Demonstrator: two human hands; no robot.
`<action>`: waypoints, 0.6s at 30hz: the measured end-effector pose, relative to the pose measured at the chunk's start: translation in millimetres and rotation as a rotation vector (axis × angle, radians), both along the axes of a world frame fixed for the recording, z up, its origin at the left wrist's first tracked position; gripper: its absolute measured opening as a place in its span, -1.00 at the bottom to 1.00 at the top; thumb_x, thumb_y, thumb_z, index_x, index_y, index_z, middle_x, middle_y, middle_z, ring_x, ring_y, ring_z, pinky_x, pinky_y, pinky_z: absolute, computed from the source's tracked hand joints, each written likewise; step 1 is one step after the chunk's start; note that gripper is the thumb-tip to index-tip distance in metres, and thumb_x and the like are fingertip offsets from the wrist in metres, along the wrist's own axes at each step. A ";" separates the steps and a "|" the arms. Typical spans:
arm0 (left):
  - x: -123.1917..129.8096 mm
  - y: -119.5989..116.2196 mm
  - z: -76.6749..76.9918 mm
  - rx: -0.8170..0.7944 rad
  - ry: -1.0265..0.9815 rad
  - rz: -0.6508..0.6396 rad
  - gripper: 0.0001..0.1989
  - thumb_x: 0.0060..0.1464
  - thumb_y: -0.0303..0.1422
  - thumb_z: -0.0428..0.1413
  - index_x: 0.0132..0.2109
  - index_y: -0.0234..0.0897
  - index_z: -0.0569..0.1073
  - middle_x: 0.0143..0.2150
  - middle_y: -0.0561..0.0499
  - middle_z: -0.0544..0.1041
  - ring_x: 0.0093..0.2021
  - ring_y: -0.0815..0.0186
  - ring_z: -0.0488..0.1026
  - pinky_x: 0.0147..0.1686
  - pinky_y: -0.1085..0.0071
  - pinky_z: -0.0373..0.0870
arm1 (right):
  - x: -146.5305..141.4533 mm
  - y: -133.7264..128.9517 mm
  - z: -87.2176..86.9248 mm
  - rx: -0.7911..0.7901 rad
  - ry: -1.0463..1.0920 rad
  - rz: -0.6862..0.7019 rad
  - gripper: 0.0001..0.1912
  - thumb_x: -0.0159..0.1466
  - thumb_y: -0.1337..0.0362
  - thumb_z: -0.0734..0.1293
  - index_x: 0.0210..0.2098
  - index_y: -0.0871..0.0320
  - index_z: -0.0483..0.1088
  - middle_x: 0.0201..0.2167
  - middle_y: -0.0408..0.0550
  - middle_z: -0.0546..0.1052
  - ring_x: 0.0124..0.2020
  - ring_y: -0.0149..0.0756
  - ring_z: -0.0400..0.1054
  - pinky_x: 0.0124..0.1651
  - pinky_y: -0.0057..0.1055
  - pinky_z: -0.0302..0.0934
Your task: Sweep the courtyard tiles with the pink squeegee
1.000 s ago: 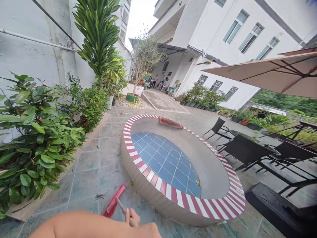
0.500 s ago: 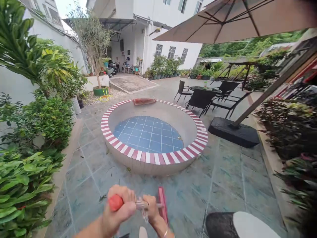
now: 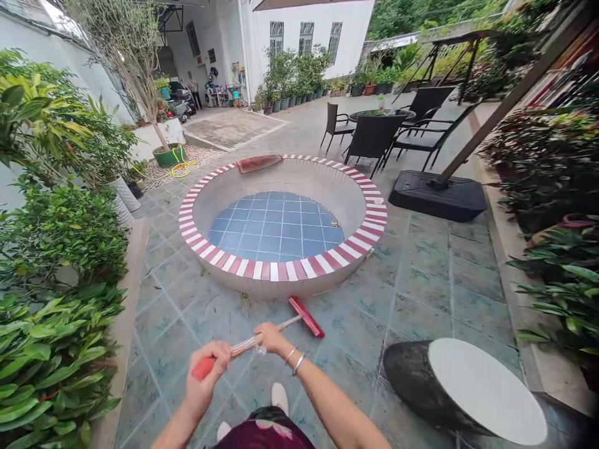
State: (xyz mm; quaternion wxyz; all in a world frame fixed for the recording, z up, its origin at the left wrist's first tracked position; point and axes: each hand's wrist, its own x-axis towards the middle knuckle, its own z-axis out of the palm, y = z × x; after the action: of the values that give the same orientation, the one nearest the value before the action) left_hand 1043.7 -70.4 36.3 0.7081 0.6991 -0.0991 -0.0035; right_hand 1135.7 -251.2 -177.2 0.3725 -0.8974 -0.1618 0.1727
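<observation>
Red broom [image 3: 306, 316] gripped by 2 hands, left hand [image 3: 206, 374] clamped on handle end, right hand [image 3: 270, 337] clamped midway for leverage, head resting on tiled floor [image 3: 421, 280].

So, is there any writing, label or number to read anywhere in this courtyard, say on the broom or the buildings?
None can be read.
The broom, held by the left hand and right hand, shows no lettering.
The round pool rim bears only stripes.
Things by the far building are too small to tell.
</observation>
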 end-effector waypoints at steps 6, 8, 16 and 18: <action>37.2 23.2 70.7 0.327 -0.220 -0.185 -0.58 0.25 -0.29 0.15 -0.54 -0.27 0.25 -0.59 0.10 0.22 -0.52 0.41 0.17 -0.42 0.44 0.16 | 47.5 100.8 37.8 0.197 -0.068 0.108 -0.66 0.05 0.37 0.44 -0.62 0.13 0.15 -0.65 -0.33 0.15 -0.51 -0.47 0.11 -0.42 -0.47 -0.12; 34.9 20.8 75.1 0.404 -0.276 -0.217 -0.58 0.26 -0.27 0.15 -0.53 -0.27 0.26 -0.59 0.10 0.23 -0.52 0.41 0.16 -0.44 0.44 0.14 | 54.1 115.6 50.5 0.235 -0.092 0.118 -0.66 0.09 0.38 0.42 -0.62 0.14 0.15 -0.63 -0.32 0.21 -0.50 -0.47 0.15 -0.40 -0.49 -0.07; -24.2 57.5 106.5 0.027 -0.517 -0.161 -0.80 0.27 -0.24 0.15 -0.31 -0.20 0.48 -0.61 0.10 0.33 -0.58 0.39 0.26 -0.43 0.37 0.28 | -8.3 120.1 75.4 0.256 -0.185 0.125 -0.70 0.15 0.28 0.39 -0.59 0.11 0.19 -0.64 -0.25 0.34 -0.55 -0.43 0.14 -0.41 -0.45 -0.07; -29.0 65.0 103.4 -0.076 -0.382 -0.023 -0.80 0.26 -0.24 0.15 -0.32 -0.21 0.50 -0.60 0.09 0.33 -0.55 0.38 0.27 -0.44 0.38 0.28 | -31.5 110.8 67.5 0.188 -0.168 0.071 -0.69 0.19 0.25 0.36 -0.59 0.11 0.20 -0.65 -0.20 0.38 -0.56 -0.41 0.17 -0.44 -0.42 -0.13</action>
State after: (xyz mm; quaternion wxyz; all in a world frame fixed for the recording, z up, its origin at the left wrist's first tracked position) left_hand 1014.7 -5.4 139.7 0.7023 0.6586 -0.2395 0.1251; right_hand 1104.2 -140.4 -109.7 0.4338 -0.8635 -0.2395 0.0941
